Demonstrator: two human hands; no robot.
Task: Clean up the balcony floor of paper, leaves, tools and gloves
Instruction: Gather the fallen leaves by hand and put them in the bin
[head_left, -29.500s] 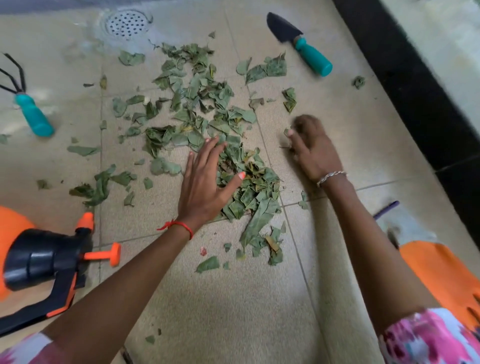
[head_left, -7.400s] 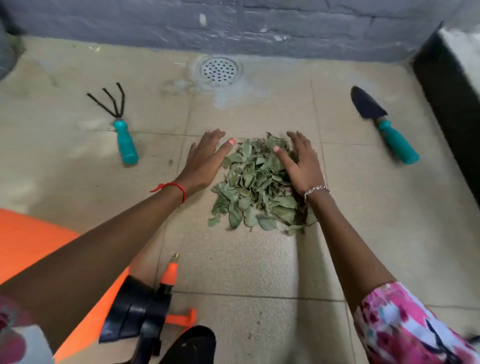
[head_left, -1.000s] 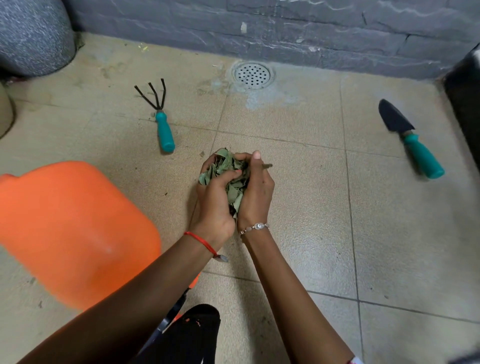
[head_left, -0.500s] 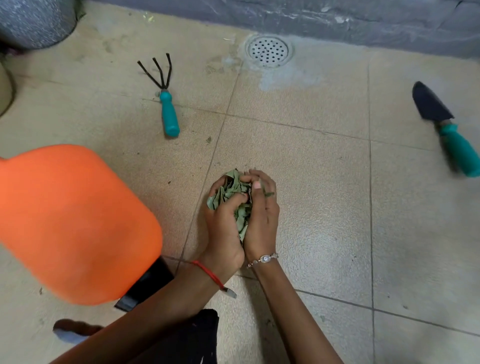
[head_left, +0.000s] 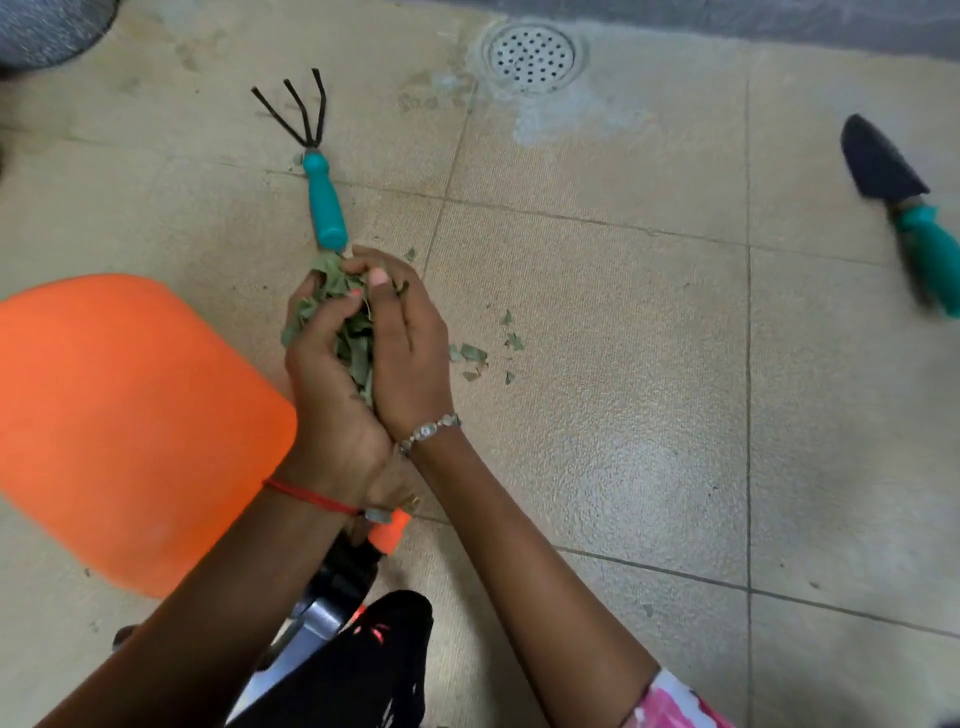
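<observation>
Both the left hand (head_left: 332, 374) and right hand (head_left: 410, 348) cup the leaves (head_left: 348, 322) in a loose grip, so more scraps (head_left: 470, 353) could slip out onto the floor (head_left: 623, 364).

Head view: you have no legible text, label, brand, number or sign on any surface here.
</observation>
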